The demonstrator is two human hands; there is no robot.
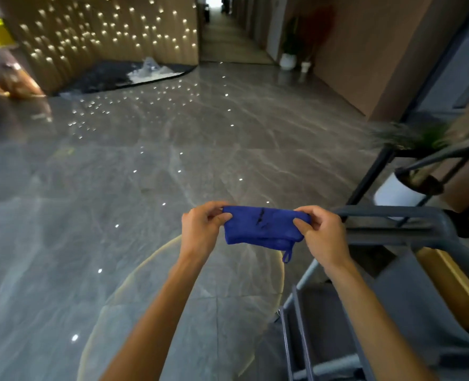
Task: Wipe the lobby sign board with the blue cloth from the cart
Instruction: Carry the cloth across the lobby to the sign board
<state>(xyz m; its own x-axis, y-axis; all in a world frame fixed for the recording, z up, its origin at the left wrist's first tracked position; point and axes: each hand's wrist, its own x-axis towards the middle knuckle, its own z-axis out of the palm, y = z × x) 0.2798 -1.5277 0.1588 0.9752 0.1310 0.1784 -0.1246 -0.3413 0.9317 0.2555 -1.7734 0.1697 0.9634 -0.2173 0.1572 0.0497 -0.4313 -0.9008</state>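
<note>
A folded blue cloth [260, 225] with a small hanging loop at its lower right corner is stretched between my two hands in front of me, above the floor. My left hand [201, 226] pinches its left end with thumb and fingers. My right hand [321, 232] pinches its right end the same way. The grey cart [392, 232] stands at my right, its handle bar just behind my right hand. No sign board is visible in this view.
Glossy grey marble floor [145, 174] spreads ahead, reflecting ceiling lights. A wall of small lights [104, 31] and a dark platform lie far left. A corridor [227, 37] opens ahead. A black stand with a potted plant [414, 138] is at right, and a white pot [395, 193].
</note>
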